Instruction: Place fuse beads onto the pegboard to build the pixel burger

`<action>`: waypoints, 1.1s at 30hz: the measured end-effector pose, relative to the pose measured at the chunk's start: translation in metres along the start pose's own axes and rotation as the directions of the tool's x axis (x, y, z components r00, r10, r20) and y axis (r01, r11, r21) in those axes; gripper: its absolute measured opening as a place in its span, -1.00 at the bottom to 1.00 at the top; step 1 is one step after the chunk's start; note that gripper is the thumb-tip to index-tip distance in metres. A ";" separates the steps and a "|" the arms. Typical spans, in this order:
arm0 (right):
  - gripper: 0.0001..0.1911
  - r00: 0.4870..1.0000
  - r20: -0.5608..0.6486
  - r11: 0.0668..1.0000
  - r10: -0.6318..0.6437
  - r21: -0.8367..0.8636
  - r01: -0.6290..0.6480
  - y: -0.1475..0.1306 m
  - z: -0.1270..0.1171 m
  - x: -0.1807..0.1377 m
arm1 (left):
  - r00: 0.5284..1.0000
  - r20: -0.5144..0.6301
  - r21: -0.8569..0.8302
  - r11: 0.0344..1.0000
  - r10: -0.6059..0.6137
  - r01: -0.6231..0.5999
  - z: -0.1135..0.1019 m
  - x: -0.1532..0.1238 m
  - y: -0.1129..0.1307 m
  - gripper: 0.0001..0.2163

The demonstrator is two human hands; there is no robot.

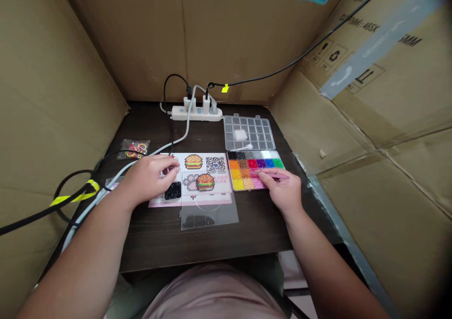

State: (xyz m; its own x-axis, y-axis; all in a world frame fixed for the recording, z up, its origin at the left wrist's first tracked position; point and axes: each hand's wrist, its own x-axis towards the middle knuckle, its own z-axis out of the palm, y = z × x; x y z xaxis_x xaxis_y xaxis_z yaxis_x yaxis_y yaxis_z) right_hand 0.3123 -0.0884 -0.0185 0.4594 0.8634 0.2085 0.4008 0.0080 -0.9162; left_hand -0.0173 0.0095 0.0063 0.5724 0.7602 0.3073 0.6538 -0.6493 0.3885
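Note:
My right hand (286,189) pinches slim pink tweezers (280,175), their tip over the compartments of a bead box (237,184) sorted by colour. My left hand (150,178) has thumb and fingers drawn together above a small clear tray of black beads (173,190); what lies between the fingertips is hidden. Between the hands, a burger made of beads (205,182) rests on a clear pegboard (226,215) lying over a printed pattern sheet (178,156). That sheet carries a burger picture and a QR code.
The box's open lid (249,126) lies behind it, holding a white square piece and a small white spoon-like item. A power strip (196,114) with plugs stands at the back. Cables (185,133) cross the left side near a bag of colourful rings (134,148). Cardboard walls (219,41) surround the table.

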 end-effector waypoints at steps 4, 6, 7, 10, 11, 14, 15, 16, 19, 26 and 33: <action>-0.84 1.000 -0.025 0.998 -0.018 0.063 0.019 -0.006 -0.001 0.001 | 1.000 -0.009 -0.003 1.000 -0.010 0.010 0.000 0.000 0.000 -0.72; -0.84 1.000 -0.009 0.996 -0.028 0.079 0.029 -0.015 0.001 0.001 | 1.000 -0.014 -0.006 1.000 -0.009 0.009 0.000 0.000 0.000 -0.73; -0.84 0.999 0.007 0.996 -0.032 0.086 0.031 -0.021 0.004 0.001 | 1.000 -0.018 -0.007 1.000 -0.007 0.007 0.001 0.000 0.000 -0.73; -0.85 0.994 0.093 0.993 -0.048 0.113 0.037 -0.042 0.016 -0.002 | 1.000 -0.026 -0.007 1.000 -0.001 0.001 0.002 -0.001 0.001 -0.74; -0.86 0.988 0.141 0.993 -0.057 0.114 0.041 -0.048 0.022 -0.004 | 1.000 -0.024 -0.008 1.000 -0.003 0.003 0.002 -0.001 0.001 -0.74; -0.90 0.952 0.290 0.990 -0.100 0.124 0.066 -0.058 0.042 -0.009 | 1.000 -0.015 -0.019 1.000 -0.020 0.019 0.002 -0.001 0.002 -0.75; -0.91 0.938 0.331 0.990 -0.103 0.121 0.067 -0.059 0.048 -0.011 | 1.000 -0.012 -0.024 0.999 -0.025 0.025 0.001 -0.001 0.002 -0.75; -0.91 0.926 0.365 0.992 -0.099 0.113 0.061 -0.058 0.053 -0.014 | 0.999 -0.008 -0.030 0.999 -0.031 0.031 0.001 -0.001 0.003 -0.76; -0.90 0.901 0.429 0.996 -0.063 0.078 0.033 -0.049 0.063 -0.019 | 0.999 0.004 -0.038 0.999 -0.034 0.034 0.000 0.000 0.004 -0.77; -0.94 0.894 0.445 0.999 -0.043 0.016 0.041 -0.036 0.062 -0.019 | 1.000 0.001 -0.002 1.000 -0.019 0.019 0.003 0.000 0.003 -0.77; -0.96 0.877 0.469 0.994 -0.102 0.024 0.103 -0.036 0.062 -0.020 | 0.995 0.063 -0.009 0.997 -0.072 0.073 0.002 0.001 0.005 -0.77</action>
State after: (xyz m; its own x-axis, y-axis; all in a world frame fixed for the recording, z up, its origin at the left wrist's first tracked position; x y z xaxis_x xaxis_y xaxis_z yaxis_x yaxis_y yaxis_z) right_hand 0.2402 -0.0745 -0.0111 -0.0099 0.9932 0.1158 0.4268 0.1089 -0.8978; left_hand -0.0125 0.0064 0.0071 0.5538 0.8023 0.2227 0.6893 -0.5918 0.4179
